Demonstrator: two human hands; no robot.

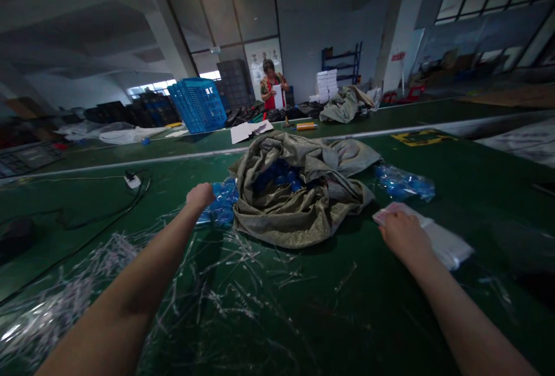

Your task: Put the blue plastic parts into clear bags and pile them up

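A crumpled olive-green sack (299, 202) lies open on the green table, with blue items (277, 176) showing inside it. My left hand (200, 195) reaches out to its left side, fingers curled on a clear bag of blue pieces (222, 202). My right hand (401, 232) rests on a stack of white plastic bags (446, 244), its fingers over a pinkish card (388, 212) at the stack's far end. Another clear bag of blue pieces (403, 184) lies to the right of the sack.
Clear plastic strips (108, 283) litter the near left of the table. A black cable and white plug (132, 180) lie at the left. Across the table stand a blue crate (198, 104), papers (249, 131), another sack (344, 104) and a person (272, 85) holding a sheet.
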